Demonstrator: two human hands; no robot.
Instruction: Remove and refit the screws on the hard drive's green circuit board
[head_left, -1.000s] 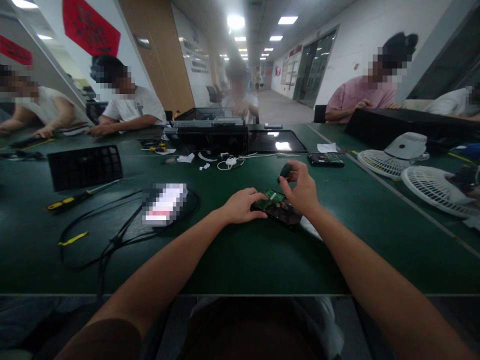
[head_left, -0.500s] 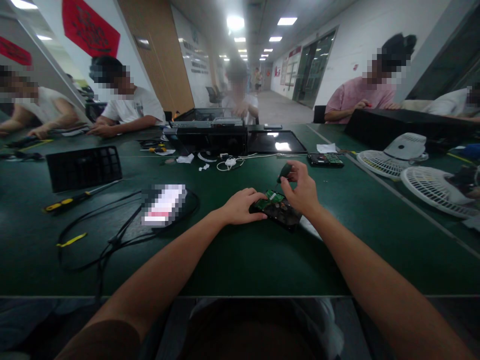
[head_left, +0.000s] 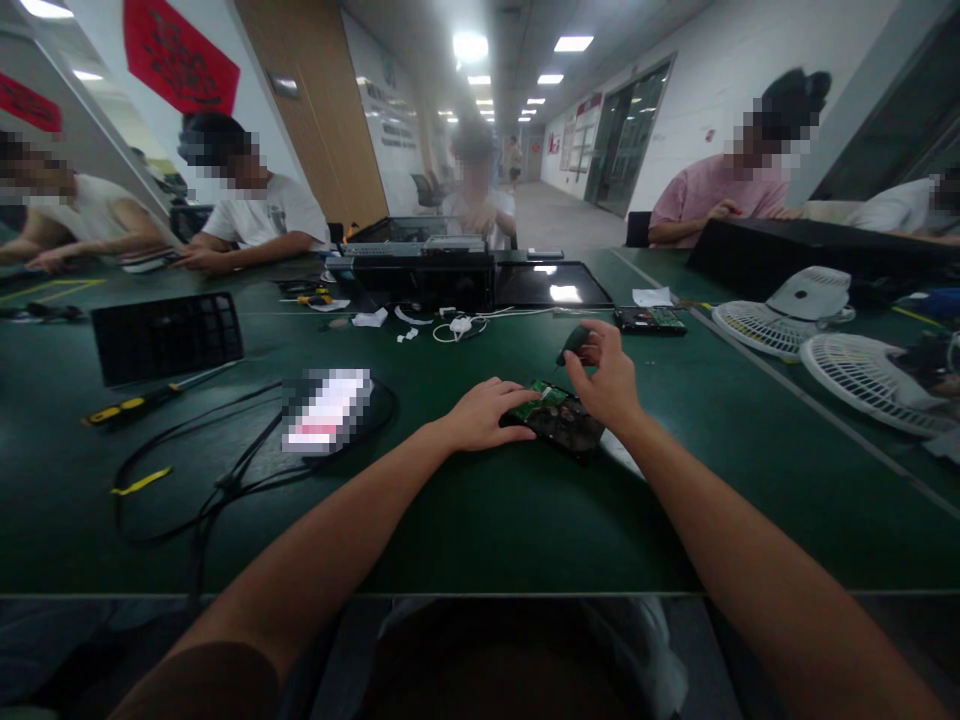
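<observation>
A black hard drive with a green circuit board on top lies on the dark green table in front of me. My left hand rests on its left edge, fingers curled against it and holding it down. My right hand is pinched round the dark handle of a small screwdriver, held upright with its tip down on the circuit board.
A phone and black cables lie to the left, with a yellow-handled screwdriver and a black grille panel. An open computer case stands behind. White fan parts sit right. Several people work around the table.
My hands and the drive have barely moved; the right hand keeps the screwdriver on the board, shifted very slightly. The person at far left has moved an arm.
</observation>
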